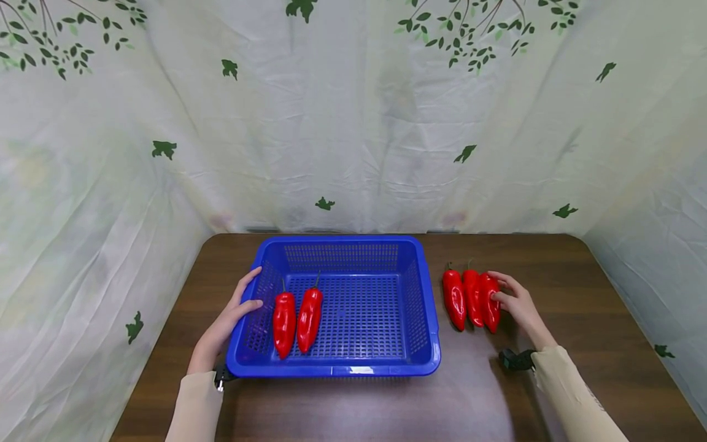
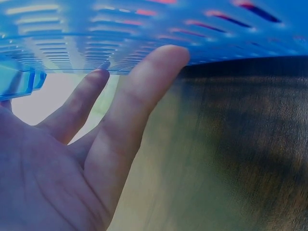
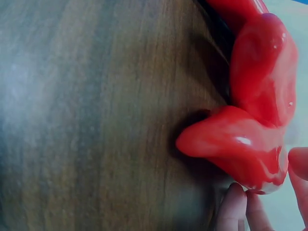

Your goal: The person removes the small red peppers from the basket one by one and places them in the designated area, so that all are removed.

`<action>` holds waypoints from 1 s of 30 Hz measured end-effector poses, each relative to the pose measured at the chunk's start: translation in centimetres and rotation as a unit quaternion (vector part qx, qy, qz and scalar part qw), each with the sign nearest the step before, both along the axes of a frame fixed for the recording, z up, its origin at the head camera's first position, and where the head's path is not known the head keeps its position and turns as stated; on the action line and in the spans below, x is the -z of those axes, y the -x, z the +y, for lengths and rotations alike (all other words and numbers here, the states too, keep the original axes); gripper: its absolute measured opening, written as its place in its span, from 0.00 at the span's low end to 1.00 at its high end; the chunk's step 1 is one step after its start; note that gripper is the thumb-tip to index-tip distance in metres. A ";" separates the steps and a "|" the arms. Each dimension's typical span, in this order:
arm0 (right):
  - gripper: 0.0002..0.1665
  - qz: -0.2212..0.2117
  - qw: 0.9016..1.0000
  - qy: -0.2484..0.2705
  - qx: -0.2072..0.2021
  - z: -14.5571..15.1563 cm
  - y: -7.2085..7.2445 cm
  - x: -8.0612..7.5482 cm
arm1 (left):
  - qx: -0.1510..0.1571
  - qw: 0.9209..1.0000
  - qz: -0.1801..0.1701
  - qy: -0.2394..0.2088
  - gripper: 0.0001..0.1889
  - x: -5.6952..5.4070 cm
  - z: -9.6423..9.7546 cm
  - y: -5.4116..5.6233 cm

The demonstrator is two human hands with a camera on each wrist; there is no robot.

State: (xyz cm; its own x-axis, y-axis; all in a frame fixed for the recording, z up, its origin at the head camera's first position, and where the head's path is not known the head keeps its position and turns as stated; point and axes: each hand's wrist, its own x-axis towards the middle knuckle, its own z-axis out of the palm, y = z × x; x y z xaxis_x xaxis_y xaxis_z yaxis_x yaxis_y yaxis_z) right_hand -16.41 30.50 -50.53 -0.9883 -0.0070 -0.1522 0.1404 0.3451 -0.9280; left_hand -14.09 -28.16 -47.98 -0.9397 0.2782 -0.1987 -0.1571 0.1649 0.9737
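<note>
My left hand (image 1: 229,319) rests on the left side of a blue plastic basket (image 1: 381,371). In the left wrist view its fingers stretch out straight, with tips at the slotted outer wall (image 2: 38,45). Inside the basket, two glossy red peppers (image 1: 284,325) lie side by side, stems pointing away. On the table to the basket's right, three more lie in a row: a left pepper (image 1: 454,299), a middle pepper (image 1: 472,294) and a right pepper (image 3: 236,144). My right hand (image 1: 519,304) pinches that right pepper between thumb and fingers.
A brown wooden table (image 1: 574,288) carries everything, its far edge close behind the basket. Pale curtains (image 1: 364,123) with green leaf prints hang behind and on both sides. A dark wrist strap (image 1: 516,360) sits at my right sleeve.
</note>
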 end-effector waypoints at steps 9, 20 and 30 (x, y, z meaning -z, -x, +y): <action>0.28 0.036 0.999 0.032 0.024 0.2 -0.2 -1.0 | 0.000 1.000 0.000 -0.007 0.36 -0.1 0.1 0.0; 0.27 0.060 0.998 0.020 0.026 -0.5 -0.3 -3.1 | 0.003 1.000 0.005 -0.012 0.35 -0.1 0.1 -0.1; 0.27 0.069 0.997 0.044 0.013 -2.3 -0.1 -4.3 | 0.003 1.000 0.002 -0.012 0.36 0.0 0.1 -0.1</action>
